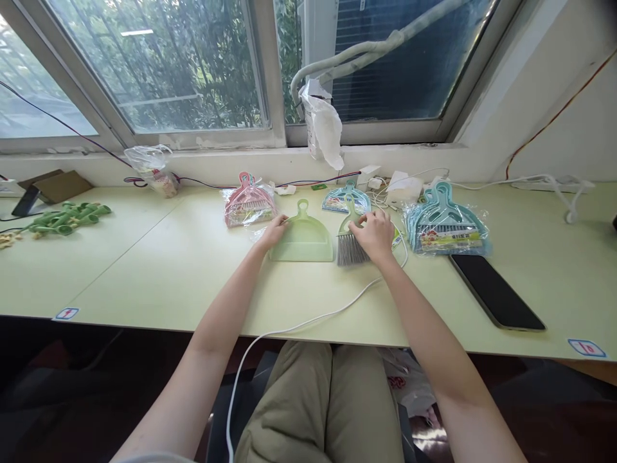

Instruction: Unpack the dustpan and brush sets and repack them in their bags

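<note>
A light green dustpan (303,239) lies on the pale green table (193,283), its looped handle toward the window. At its left edge is my left hand (274,233), with its fingers closed at the rim. Just right of the dustpan is a small green brush (353,249) with grey bristles pointing toward me. My right hand (376,235) grips the brush near the base of its handle. Behind the brush lies a blue wrapped dustpan set (343,198). A pink wrapped set (248,204) is left of my left hand.
Blue wrapped sets (448,222) are stacked at right, beside a black phone (499,292). A white cable (318,317) crosses the table and hangs over its front edge. Green pods (67,218), a cardboard piece (62,186) and a plastic bag (157,172) are at left.
</note>
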Demonstrator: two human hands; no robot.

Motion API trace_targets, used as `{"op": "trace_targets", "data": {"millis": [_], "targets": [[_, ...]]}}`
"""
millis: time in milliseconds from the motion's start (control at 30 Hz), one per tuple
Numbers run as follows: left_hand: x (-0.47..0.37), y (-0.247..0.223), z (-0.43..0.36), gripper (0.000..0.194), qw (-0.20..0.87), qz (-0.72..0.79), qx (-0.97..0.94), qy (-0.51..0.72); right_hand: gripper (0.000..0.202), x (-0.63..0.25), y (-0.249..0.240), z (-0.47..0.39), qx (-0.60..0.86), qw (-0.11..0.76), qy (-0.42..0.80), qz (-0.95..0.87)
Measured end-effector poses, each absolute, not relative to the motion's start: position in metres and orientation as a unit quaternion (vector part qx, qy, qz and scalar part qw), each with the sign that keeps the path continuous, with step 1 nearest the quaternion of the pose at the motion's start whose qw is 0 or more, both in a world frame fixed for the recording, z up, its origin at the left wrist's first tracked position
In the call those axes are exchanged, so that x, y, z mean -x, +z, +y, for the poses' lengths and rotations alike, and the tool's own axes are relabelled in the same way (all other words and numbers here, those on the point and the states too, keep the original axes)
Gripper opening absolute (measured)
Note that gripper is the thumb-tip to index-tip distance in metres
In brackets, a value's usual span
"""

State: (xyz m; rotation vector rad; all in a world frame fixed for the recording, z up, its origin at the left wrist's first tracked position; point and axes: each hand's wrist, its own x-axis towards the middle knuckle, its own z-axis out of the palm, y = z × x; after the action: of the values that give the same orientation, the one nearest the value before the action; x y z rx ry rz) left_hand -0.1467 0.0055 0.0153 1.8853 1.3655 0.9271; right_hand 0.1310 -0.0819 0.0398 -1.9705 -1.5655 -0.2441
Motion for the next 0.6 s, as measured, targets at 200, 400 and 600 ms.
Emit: {"op": "trace_targets", "data": {"millis": [200, 400, 600], "targets": [[0.121, 0.020, -0.014, 0.024, 0.415, 0.477, -0.665, 0.398, 0.020, -0.100, 0.040, -0.095, 0.668, 0.371, -0.149, -0.628], [0.090, 0.022, -0.036, 0.043, 0.508, 0.382, -0.667, 0.387, 0.019, -0.083, 0.029, -0.098, 0.662, 0.351, -0.127, -0.650], [0.084, 0.024, -0.043, 0.059, 0.508, 0.357, -0.694, 0.364, 0.025, -0.084, 0.033, -0.101, 0.683, 0.308, -0.107, -0.654]]}}
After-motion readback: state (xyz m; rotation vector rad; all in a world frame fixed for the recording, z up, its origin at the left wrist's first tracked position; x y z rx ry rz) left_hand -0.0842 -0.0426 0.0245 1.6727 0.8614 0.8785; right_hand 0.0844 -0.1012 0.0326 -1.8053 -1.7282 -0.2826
